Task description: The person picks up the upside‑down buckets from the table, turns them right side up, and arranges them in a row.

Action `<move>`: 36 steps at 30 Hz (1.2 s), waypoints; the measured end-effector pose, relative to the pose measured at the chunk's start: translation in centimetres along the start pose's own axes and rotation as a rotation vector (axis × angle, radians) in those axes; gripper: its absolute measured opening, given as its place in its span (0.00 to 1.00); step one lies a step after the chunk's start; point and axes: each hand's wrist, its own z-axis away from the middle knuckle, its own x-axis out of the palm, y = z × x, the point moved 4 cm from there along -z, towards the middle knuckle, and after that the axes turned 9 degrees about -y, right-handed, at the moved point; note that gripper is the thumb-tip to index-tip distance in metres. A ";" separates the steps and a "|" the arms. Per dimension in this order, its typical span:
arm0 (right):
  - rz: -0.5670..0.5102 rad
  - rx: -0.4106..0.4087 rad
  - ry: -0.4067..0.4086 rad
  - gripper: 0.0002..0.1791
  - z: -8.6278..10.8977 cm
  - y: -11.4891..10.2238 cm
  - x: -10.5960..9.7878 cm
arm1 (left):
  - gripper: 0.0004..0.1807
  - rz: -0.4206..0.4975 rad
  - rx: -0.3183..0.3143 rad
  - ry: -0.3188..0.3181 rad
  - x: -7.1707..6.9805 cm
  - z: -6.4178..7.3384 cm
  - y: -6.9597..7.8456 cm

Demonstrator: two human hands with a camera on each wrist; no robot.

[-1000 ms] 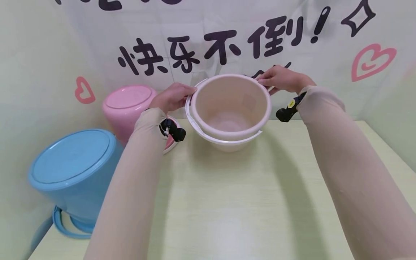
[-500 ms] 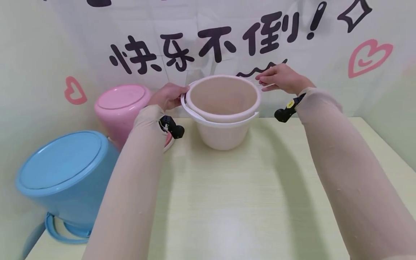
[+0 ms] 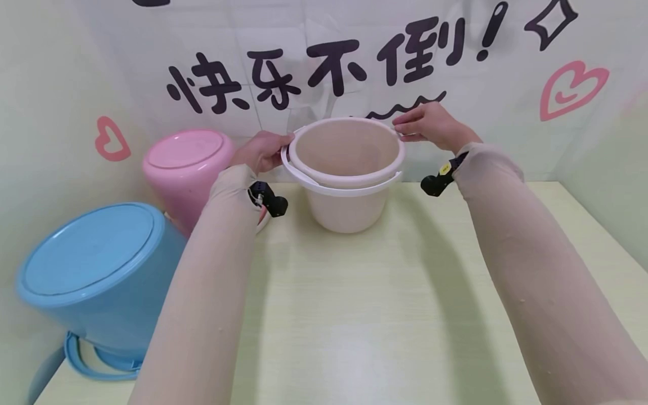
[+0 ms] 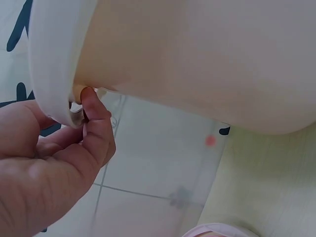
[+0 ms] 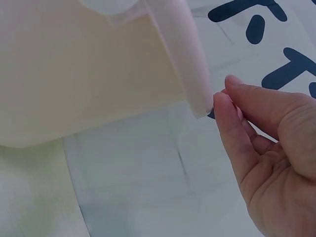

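A pale pink bucket (image 3: 346, 211) stands upright at the back of the table, its mouth facing up. Its white handle (image 3: 349, 192) hangs down across the front, just below the rim. At the bucket's left side my left hand (image 3: 260, 151) pinches the rim beside the handle's end; the left wrist view shows the thumb and fingers (image 4: 96, 126) around that edge. My right hand (image 3: 430, 125) is at the right side of the rim. In the right wrist view its fingertips (image 5: 224, 106) are close together right beside the rim (image 5: 190, 64), outside the bucket.
An upturned blue bucket (image 3: 96, 253) with its handle (image 3: 86, 365) low on the table stands at the left. Behind it is an upturned pink bucket (image 3: 184, 163), with a red and white round edge (image 3: 264, 218) beside it. A printed sheet (image 3: 314, 34) covers the back wall.
The pale pink bucket has gone from tilted toward me to upright on the table. My right hand came off its rim, then moved back left to the rim. The left hand kept its grip.
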 end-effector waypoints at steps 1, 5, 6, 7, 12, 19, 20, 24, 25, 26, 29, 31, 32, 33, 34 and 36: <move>-0.010 -0.002 0.001 0.24 0.0 0.1 0.0 | 0.16 -0.001 0.000 -0.004 0.0 0.0 0.0; -0.027 -0.018 0.006 0.25 0.2 0.2 -0.1 | 0.19 -0.018 0.005 -0.023 0.1 0.3 -0.1; -0.030 -0.020 0.008 0.25 0.2 0.2 -0.1 | 0.19 -0.026 0.007 -0.028 0.1 0.4 -0.2; -0.035 -0.021 0.010 0.25 0.2 0.2 0.0 | 0.19 -0.028 0.011 -0.031 0.0 0.5 -0.2; -0.064 -0.024 0.013 0.25 0.5 0.2 0.0 | 0.15 -0.037 0.025 -0.069 0.1 0.7 -0.5; -0.107 -0.040 -0.005 0.25 1.0 0.1 0.0 | 0.14 -0.073 0.033 -0.120 0.3 0.8 -0.7; -0.104 -0.044 -0.008 0.25 1.0 0.0 0.1 | 0.14 -0.079 0.032 -0.125 0.3 0.8 -0.7; -0.040 -0.064 -0.024 0.25 1.2 -0.1 0.1 | 0.16 -0.101 0.026 -0.128 0.3 1.1 -0.7; -0.021 -0.068 -0.025 0.25 1.3 -0.1 0.1 | 0.17 -0.108 0.025 -0.123 0.3 1.1 -0.7; 0.001 -0.071 -0.025 0.25 1.4 -0.1 0.1 | 0.19 -0.116 0.025 -0.121 0.2 1.2 -0.7; 0.052 -0.076 -0.024 0.24 1.7 -0.2 0.0 | 0.22 -0.146 0.026 -0.111 0.2 1.3 -0.6; 0.062 -0.076 -0.026 0.24 1.9 -0.3 0.0 | 0.24 -0.172 0.026 -0.106 0.2 1.5 -0.4; 0.069 -0.078 -0.028 0.24 2.1 -0.4 0.0 | 0.24 -0.184 0.027 -0.105 0.2 1.7 -0.4; 0.078 -0.079 -0.029 0.25 2.2 -0.5 0.0 | 0.24 -0.196 0.026 -0.103 0.2 1.8 -0.3; 0.091 -0.080 -0.029 0.25 2.4 -0.7 0.0 | 0.23 -0.211 0.028 -0.098 0.2 2.0 -0.2; 0.124 -0.083 -0.031 0.25 2.8 -1.0 0.0 | 0.23 -0.236 0.029 -0.086 0.1 2.4 0.1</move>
